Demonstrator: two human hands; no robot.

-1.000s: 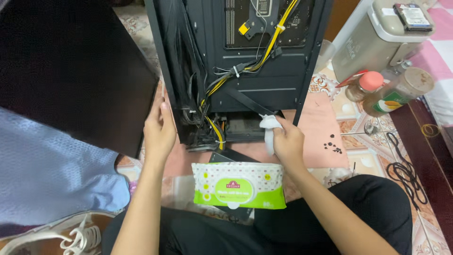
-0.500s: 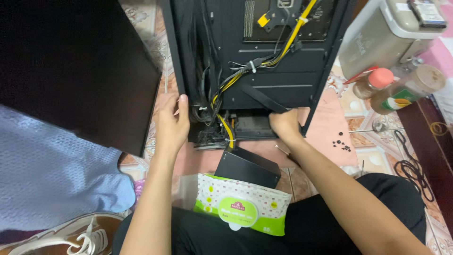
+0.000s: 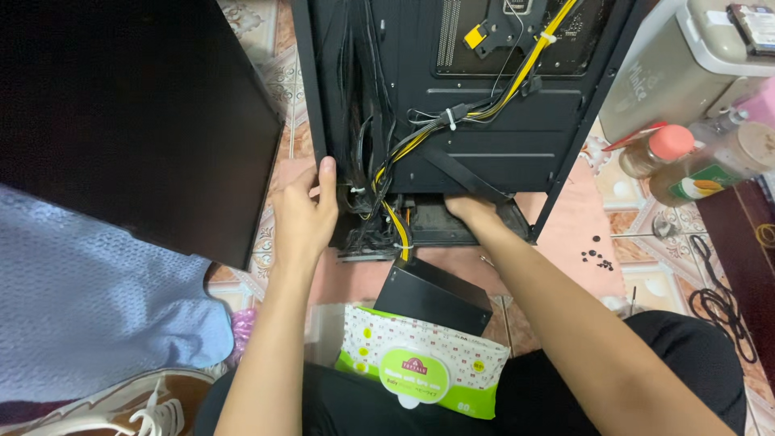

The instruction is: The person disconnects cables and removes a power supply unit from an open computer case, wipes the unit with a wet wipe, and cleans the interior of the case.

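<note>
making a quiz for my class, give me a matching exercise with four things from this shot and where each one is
Things:
1. left hand
2. right hand
3. pack of wet wipes
4. black screws

Places:
A. on the floor, right of the computer case
B. reaching into the bottom opening of the case
C. on the person's lap
D. gripping the case's left edge

Pairs: 1-D, 2-B, 3-C, 4-A
</note>
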